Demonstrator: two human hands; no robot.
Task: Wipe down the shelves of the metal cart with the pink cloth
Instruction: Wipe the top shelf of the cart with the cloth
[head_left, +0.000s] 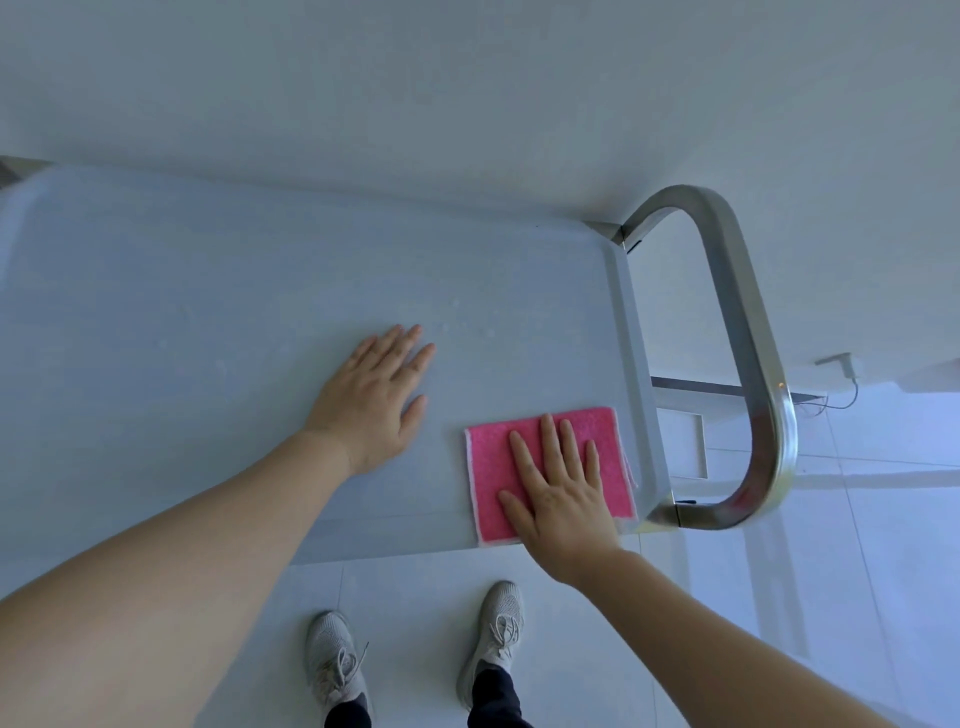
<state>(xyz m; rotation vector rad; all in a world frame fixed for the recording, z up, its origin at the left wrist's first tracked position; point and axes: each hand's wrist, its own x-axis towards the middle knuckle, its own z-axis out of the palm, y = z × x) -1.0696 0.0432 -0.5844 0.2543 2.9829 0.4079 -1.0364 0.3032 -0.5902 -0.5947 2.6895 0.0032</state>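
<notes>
The metal cart's top shelf (208, 312) spreads in front of me, pale grey with a raised rim. A pink cloth (493, 467) lies flat at its near right corner, against the right rim. My right hand (561, 488) presses flat on the cloth with straight, spread fingers. My left hand (376, 395) rests flat on the bare shelf just left of the cloth, fingers straight and holding nothing.
A curved steel handle (748, 364) loops out from the cart's right end. The far edge of the cart stands close to a white wall (467, 93). My two feet in grey shoes (415, 654) stand on the tiled floor at the near edge. A small wall fitting with a cord (844, 366) sits at the right.
</notes>
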